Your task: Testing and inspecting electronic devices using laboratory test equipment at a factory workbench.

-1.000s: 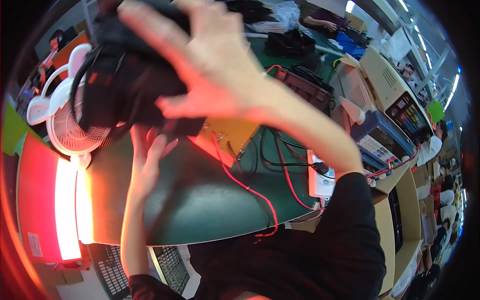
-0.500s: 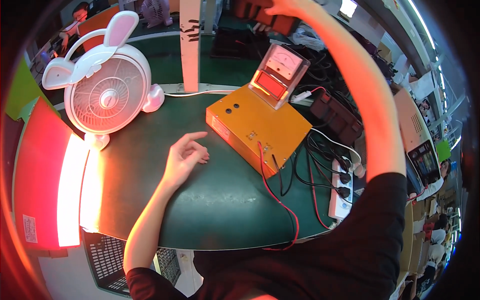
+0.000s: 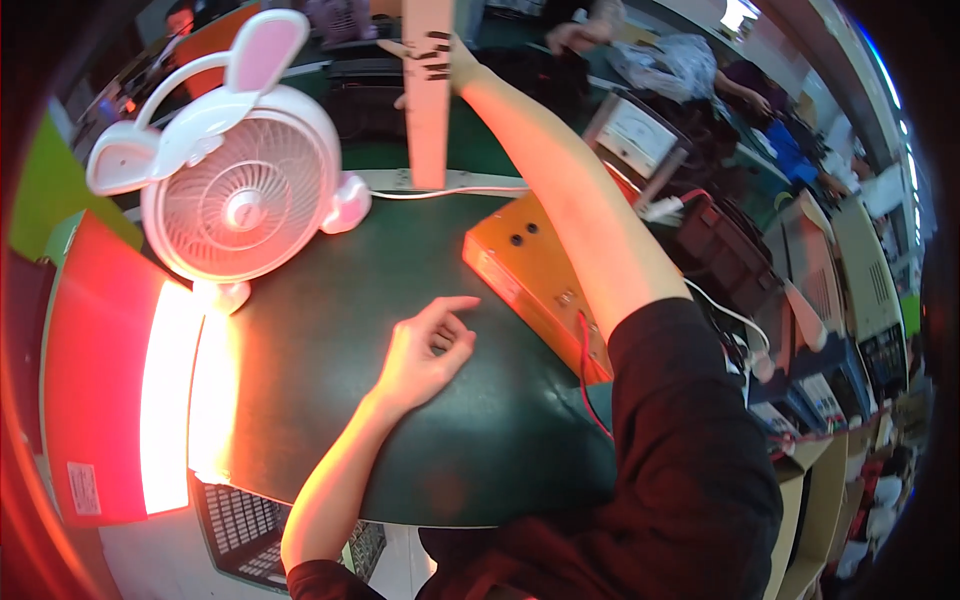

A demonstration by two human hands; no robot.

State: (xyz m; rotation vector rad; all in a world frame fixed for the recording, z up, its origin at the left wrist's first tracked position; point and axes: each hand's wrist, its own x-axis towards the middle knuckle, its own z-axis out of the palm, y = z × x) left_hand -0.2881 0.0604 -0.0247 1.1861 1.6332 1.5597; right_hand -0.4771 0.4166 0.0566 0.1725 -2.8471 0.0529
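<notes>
My left hand (image 3: 425,350) hovers over the green tabletop (image 3: 330,400), index finger stretched out, the others loosely bent, nothing in it. My right arm reaches across an orange box (image 3: 515,255) with a red lead to the far side. There my right hand (image 3: 461,66) is partly behind a white post (image 3: 428,130); its fingertips show spread apart left of the post, near dark trays (image 3: 365,110). Whether they touch the trays is hidden. A white rabbit-eared fan (image 3: 243,208) stands at left. An analog meter (image 3: 635,135) stands behind the orange box, partly covered by my arm.
A glowing red lamp panel (image 3: 110,380) stands at the left edge. Dark boxes (image 3: 730,245) and cables lie at right beside a blue instrument (image 3: 820,385). A black crate (image 3: 240,530) is under the table. Other people's hands work beyond the far edge.
My right hand has left the dark brown tray at the top and swung left behind the post. The view has shifted, so the fan and box appear further right. My left hand keeps nearly the same pose.
</notes>
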